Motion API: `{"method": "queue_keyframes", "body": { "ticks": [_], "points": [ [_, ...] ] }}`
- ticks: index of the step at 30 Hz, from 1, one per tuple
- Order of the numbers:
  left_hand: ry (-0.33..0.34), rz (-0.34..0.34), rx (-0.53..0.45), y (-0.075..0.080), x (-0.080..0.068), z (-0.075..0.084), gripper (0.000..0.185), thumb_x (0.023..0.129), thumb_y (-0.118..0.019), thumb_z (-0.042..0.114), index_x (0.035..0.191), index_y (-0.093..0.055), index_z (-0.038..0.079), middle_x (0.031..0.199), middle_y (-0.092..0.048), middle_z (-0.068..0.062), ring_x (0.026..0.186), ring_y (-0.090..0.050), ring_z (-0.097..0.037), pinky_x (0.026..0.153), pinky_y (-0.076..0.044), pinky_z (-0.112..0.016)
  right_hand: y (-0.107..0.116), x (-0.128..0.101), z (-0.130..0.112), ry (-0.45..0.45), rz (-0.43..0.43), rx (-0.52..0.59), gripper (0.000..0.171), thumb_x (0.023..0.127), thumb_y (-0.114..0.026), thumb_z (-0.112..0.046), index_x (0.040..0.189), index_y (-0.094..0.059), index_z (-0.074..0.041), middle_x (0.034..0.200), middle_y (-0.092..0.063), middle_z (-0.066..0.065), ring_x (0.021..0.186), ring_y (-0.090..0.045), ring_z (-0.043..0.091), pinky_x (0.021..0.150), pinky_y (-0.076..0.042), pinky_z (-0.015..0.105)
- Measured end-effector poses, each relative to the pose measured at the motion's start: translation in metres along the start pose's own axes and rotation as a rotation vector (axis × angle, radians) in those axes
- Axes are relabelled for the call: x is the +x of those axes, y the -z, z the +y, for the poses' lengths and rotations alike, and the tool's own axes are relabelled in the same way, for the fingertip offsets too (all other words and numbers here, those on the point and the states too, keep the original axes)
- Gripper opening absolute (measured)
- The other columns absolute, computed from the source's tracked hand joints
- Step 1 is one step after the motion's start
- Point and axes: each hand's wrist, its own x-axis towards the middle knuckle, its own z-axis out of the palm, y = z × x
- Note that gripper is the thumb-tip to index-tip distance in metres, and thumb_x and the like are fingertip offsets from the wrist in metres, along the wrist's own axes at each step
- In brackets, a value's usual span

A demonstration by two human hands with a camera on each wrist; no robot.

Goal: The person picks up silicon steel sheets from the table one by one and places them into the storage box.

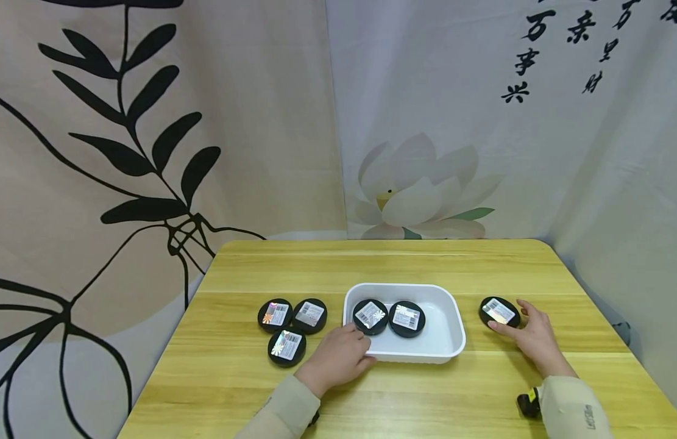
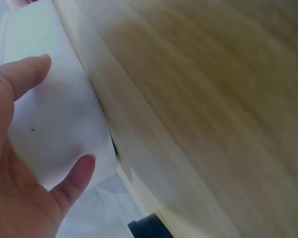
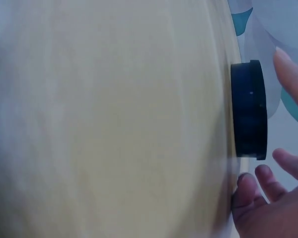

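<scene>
My left hand (image 1: 342, 358) is at the front left corner of a white plastic tray (image 1: 420, 355). In the left wrist view the thumb and a finger are spread apart along the tray's outer wall (image 2: 64, 114). Two flat round black containers (image 1: 407, 319) with barcode labels sit side by side in the tray's left part. At the right, my right hand (image 1: 535, 341) has thumb and fingers spread around another round black container (image 1: 499, 311) on the table. The right wrist view shows this container (image 3: 249, 110) from the side, with visible gaps between it and the fingers.
Left of the tray, three more black containers (image 1: 286, 347) stand grouped on the wooden table (image 1: 426, 402). Behind the table hangs a printed curtain (image 1: 272, 122) with leaves, a lotus and written characters. Another curtain stretch (image 1: 634, 201) borders the table's right side.
</scene>
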Motion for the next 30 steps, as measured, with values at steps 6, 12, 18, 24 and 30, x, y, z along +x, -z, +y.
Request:
{"method": "queue_keyframes", "body": {
  "ticks": [6, 12, 18, 24, 30],
  "points": [
    [-0.003, 0.007, 0.009, 0.002, -0.001, 0.0, 0.032, 0.096, -0.062, 0.05, 0.08, -0.062, 0.021, 0.09, -0.069, 0.008, 0.085, -0.054, -0.011, 0.08, -0.049, -0.027, -0.001, 0.006, 0.0, -0.003, -0.034, -0.038, 0.122, 0.082, -0.078, -0.058, 0.158, -0.007, 0.007, 0.154, -0.012, 0.046, 0.14, -0.017, 0.062, 0.11, -0.023, 0.074],
    [-0.003, 0.0, 0.005, 0.002, -0.001, 0.0, 0.032, 0.096, -0.061, 0.049, 0.081, -0.062, 0.021, 0.092, -0.07, 0.008, 0.086, -0.054, -0.011, 0.081, -0.05, -0.028, -0.001, 0.008, 0.002, -0.004, -0.041, -0.073, 0.122, 0.081, -0.077, -0.059, 0.157, -0.009, 0.008, 0.151, -0.011, 0.049, 0.136, -0.019, 0.064, 0.107, -0.025, 0.075],
    [-0.01, 0.015, 0.005, 0.003, -0.001, 0.0, 0.033, 0.096, -0.062, 0.05, 0.079, -0.06, 0.022, 0.089, -0.068, 0.008, 0.083, -0.053, -0.01, 0.079, -0.049, -0.027, -0.002, 0.009, 0.003, 0.006, -0.036, -0.091, 0.122, 0.08, -0.078, -0.059, 0.157, -0.01, 0.007, 0.15, -0.012, 0.049, 0.134, -0.019, 0.066, 0.104, -0.026, 0.075],
    [-0.036, 0.07, 0.017, 0.001, -0.002, 0.0, 0.034, 0.095, -0.063, 0.049, 0.075, -0.057, 0.022, 0.083, -0.065, 0.009, 0.079, -0.051, -0.012, 0.073, -0.047, -0.026, -0.002, 0.01, 0.0, -0.002, -0.057, -0.118, 0.123, 0.081, -0.077, -0.06, 0.158, -0.007, 0.006, 0.151, -0.012, 0.048, 0.134, -0.018, 0.066, 0.104, -0.025, 0.074],
    [-0.034, 0.058, 0.015, 0.002, -0.002, 0.0, 0.034, 0.095, -0.063, 0.049, 0.075, -0.056, 0.023, 0.082, -0.064, 0.009, 0.078, -0.05, -0.011, 0.073, -0.047, -0.025, -0.003, 0.013, 0.0, -0.01, -0.065, -0.136, 0.124, 0.08, -0.078, -0.059, 0.157, -0.007, 0.008, 0.15, -0.014, 0.048, 0.133, -0.019, 0.065, 0.105, -0.025, 0.073]
  ]
}}
